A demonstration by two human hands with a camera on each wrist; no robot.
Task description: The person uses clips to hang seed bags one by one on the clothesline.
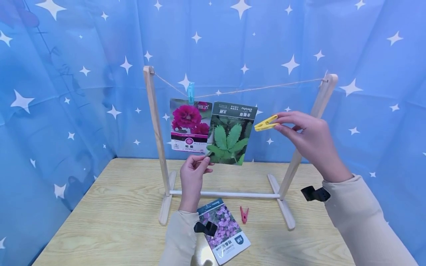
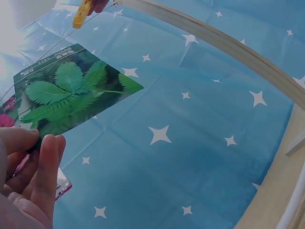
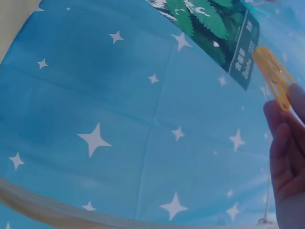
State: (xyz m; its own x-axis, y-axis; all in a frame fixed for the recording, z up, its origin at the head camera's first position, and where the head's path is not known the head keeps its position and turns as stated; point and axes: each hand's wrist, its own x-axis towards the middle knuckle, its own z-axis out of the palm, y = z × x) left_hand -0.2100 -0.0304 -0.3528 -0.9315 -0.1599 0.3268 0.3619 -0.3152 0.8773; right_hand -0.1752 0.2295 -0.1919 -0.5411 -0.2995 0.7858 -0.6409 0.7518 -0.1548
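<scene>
Both hands are busy: the left hand (image 1: 193, 173) pinches the lower left corner of a green-leaf packet (image 1: 233, 127) between thumb and fingers, and the right hand (image 1: 307, 136) grips a yellow clothespin (image 1: 265, 124) by its handle end, close to that packet's right edge. The packet is upright and slightly tilted, its top edge appearing just under the string (image 1: 266, 87) of a wooden frame (image 1: 155, 122).

As things lie, the hanging looks about a third done. One pink-flower packet (image 1: 188, 117) already hangs from the string by a blue clothespin (image 1: 190, 92). The green-leaf one has no clip on it yet. Still left on the table (image 1: 100, 218) are a purple-flower packet (image 1: 225, 226), partly behind the left sleeve, and a red clothespin (image 1: 244, 215) beside it, both apparently unused so far.
</scene>
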